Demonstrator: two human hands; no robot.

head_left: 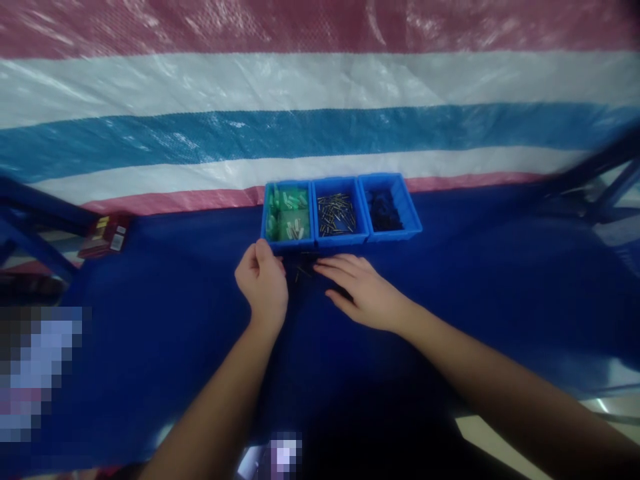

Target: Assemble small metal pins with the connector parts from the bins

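My left hand (pixel 263 280) is closed just in front of the left blue bin, its fingers curled; what they hold, if anything, is hidden. My right hand (pixel 363 290) lies low over the table, fingers stretched out, its tips near a few thin metal pins (pixel 303 272) on the blue surface. Beyond the hands, three blue bins stand side by side. Small whitish pieces and green packets fill the left bin (pixel 287 245). The middle bin (pixel 341 239) holds many thin metal pins (pixel 336 213). In the right bin (pixel 414 217) lie dark pieces too dim to name.
A red box (pixel 106 235) with a white label sits at the table's far left, by a blue frame post (pixel 37 230). Striped plastic sheeting (pixel 320 80) hangs behind the blue table (pixel 165 320). At the lower left an area is pixelated.
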